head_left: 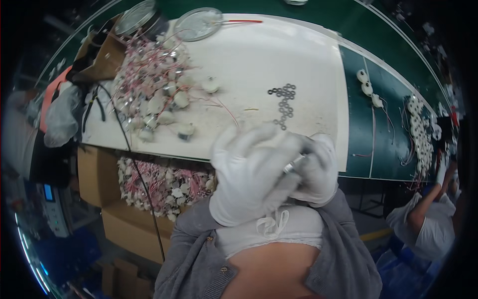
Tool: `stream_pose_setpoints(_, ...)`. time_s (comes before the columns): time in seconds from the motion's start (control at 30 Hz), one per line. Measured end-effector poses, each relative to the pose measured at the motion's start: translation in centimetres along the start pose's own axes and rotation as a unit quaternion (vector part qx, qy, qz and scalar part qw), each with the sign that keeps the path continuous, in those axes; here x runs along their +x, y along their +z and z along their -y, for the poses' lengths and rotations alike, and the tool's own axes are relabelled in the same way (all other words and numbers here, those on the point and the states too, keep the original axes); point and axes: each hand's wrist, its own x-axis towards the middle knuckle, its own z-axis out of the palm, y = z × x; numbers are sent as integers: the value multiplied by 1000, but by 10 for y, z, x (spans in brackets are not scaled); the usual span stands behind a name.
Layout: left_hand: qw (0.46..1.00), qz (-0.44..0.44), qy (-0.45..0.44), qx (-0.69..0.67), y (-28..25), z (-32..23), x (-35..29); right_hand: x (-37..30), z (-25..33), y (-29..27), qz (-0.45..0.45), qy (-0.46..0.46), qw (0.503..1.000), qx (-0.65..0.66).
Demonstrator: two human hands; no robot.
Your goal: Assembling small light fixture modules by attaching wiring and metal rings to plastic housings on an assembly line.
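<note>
Both my hands wear white gloves and meet at the near edge of the white work mat (298, 55). My left hand (251, 169) is curled inward, its fingers closed and pressed toward the other hand. My right hand (321, 167) closes round from the other side. Between them shows a bit of a small silver part (295, 163), mostly hidden by the fingers and blurred. Just beyond the hands lies a cluster of small dark metal rings (285, 107). A heap of small round white-and-silver parts with pink wires (154, 84) covers the mat's left side.
At the back left stand a round clear dish (199, 25) with a red-handled brush (242, 21) and a jar (137, 19). Pliers (94, 107) lie left. Below, a cardboard box (132, 224) holds more wired parts. A co-worker (423, 219) sits right, near a row of white parts (419, 132).
</note>
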Motion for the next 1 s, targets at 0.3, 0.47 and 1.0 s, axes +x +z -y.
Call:
stream_pose_setpoints(0.3, 998, -13, 30, -59, -6, -1, -3, -14, 9, 29, -120, 181, 861, 460)
stream_pose_setpoints(0.47, 995, 54, 86, -17, -11, -2, -1, -29, 0, 11, -285, 275, 663, 635)
stream_pose_setpoints(1.0, 925, 53, -10, 375, 12, 97, 34, -25, -98, -71, 271, 192, 920, 210)
